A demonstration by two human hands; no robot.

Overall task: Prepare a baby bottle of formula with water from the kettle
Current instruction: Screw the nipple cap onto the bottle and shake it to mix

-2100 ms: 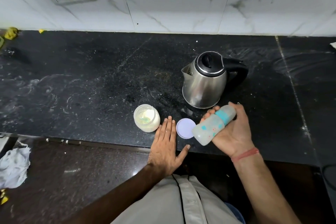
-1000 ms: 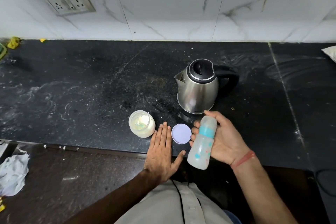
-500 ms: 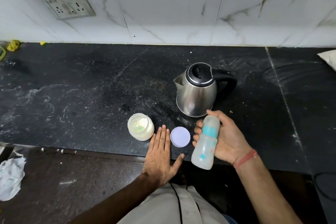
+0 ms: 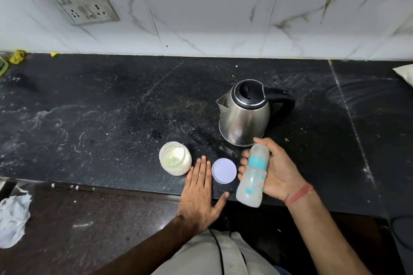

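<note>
My right hand (image 4: 278, 172) grips a capped, cloudy baby bottle (image 4: 253, 176) with a teal ring, held nearly upright above the counter's front edge. Flat on the black counter (image 4: 111, 114) lies my left hand (image 4: 200, 192), fingers straight, between an open jar of pale formula powder (image 4: 175, 161) and the jar's white lid (image 4: 224, 170). A steel kettle (image 4: 244, 114) with a black lid and handle stands just behind the bottle, its lid closed.
White marble tiles and a socket plate (image 4: 78, 0) back the counter. Yellow scraps (image 4: 16, 57) lie at the far left, a pale object (image 4: 404, 73) at the right edge. A crumpled white cloth (image 4: 12, 219) sits on the floor lower left.
The bottle has swung from lying tilted across my right palm to nearly upright. My left hand has stayed flat on the counter. The view has tipped upward a little.
</note>
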